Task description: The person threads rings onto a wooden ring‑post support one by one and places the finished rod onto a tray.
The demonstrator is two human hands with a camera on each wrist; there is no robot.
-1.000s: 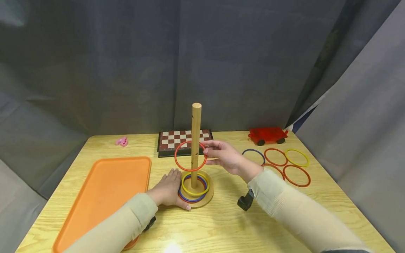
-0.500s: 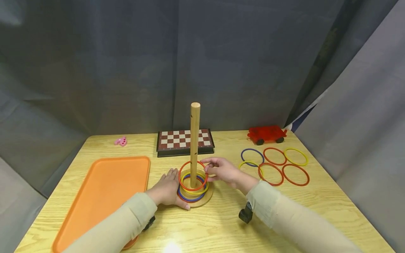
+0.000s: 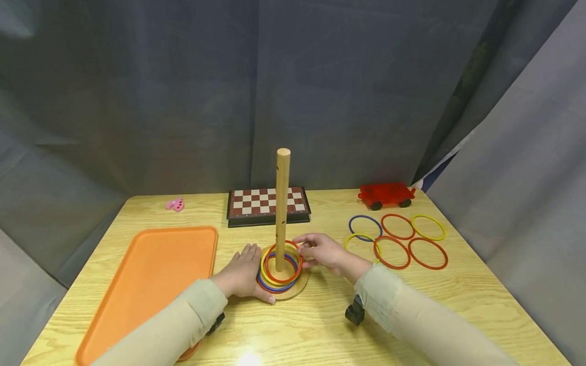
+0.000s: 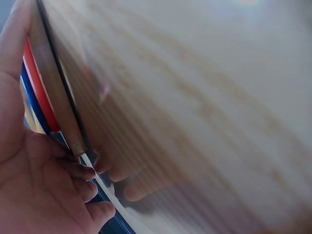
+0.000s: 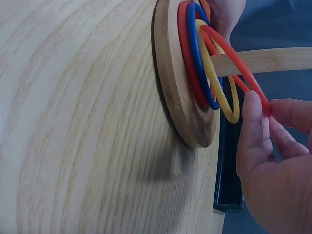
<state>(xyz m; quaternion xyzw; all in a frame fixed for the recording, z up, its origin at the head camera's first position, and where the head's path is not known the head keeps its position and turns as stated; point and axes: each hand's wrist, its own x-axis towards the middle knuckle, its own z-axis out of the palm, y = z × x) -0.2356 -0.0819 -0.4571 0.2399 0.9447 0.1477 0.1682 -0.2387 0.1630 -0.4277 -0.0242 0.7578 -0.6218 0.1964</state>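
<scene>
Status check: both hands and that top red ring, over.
Left hand flat against the wooden base, steadying. Right hand pinches the top red ring, on the peg, tilted over the yellow ring. Nothing in the way.

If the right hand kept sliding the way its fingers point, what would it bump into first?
Most likely the wooden post. The right hand points leftward at it, pinching the top red ring that already circles the post. Depth is hard to judge.

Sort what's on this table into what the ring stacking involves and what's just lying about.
In use: wooden peg stand with round base; red plastic ring pinched by right hand; left hand steadying the base; loose coloured rings.

Lying about: orange tray; chessboard; red toy cart; pink toy.
</scene>
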